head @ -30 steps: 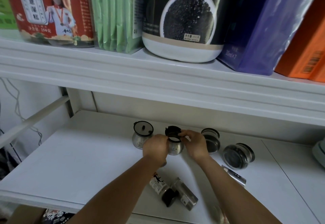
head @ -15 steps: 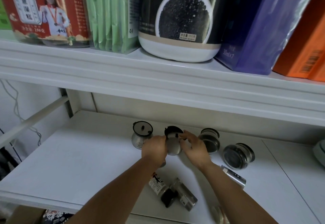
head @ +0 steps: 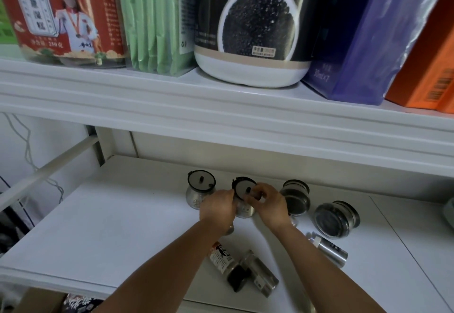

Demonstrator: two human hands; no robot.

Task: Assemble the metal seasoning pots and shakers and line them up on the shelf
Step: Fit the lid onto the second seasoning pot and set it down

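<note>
Head view, change: lid (head: 242, 187) is sitting flatter on pot (head: 243, 212) than a second ago; fitting is judged nearly complete.
Left hand (head: 217, 208): gripping the pot body, mid-shelf (head: 110, 226), beside lidded pot (head: 200, 190).
Right hand (head: 270, 206): pinching the lid's rim.
Surroundings: two more pots (head: 294, 197) are lying sideways to the right; shakers (head: 253, 271) are lying beneath the forearms, not blocking the row.

A single wide-angle camera on the person's head looks forward and down onto the white lower shelf (head: 103, 226), near enough that the left hand (head: 217, 206) and right hand (head: 271, 204) meet mid-frame at arm's reach. The upper shelf (head: 221, 106) crosses above them, closer to the lens, its edges apparently bowed by the wide angle.
</note>
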